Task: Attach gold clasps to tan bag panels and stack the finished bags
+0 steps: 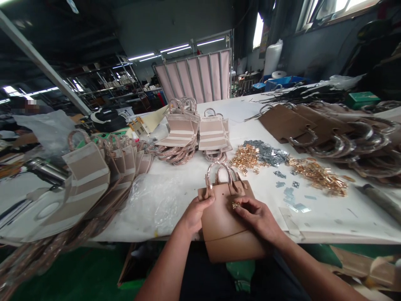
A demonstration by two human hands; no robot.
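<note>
A brown handbag [219, 225] with plastic-wrapped handles leans at the table's front edge. My left hand [196, 212] grips its upper left edge, thumb on the front panel and fingers behind. Between the thumb and fingertips of my right hand [255, 215] is a small gold metal fitting [236, 205], held against the bag's front below the right handle. Beyond the bag lie a pile of gold fittings [246, 158], a second heap of gold hardware [326, 177] and a pile of grey metal plates [266, 152].
Stacked bag pieces with wrapped handles [183, 133] stand at the table's middle, more bag panels [90, 179] at left. Brown bags [300, 125] are piled at right. Clear plastic film [153, 200] lies left of the bag. A steel thermos [46, 169] rests at far left.
</note>
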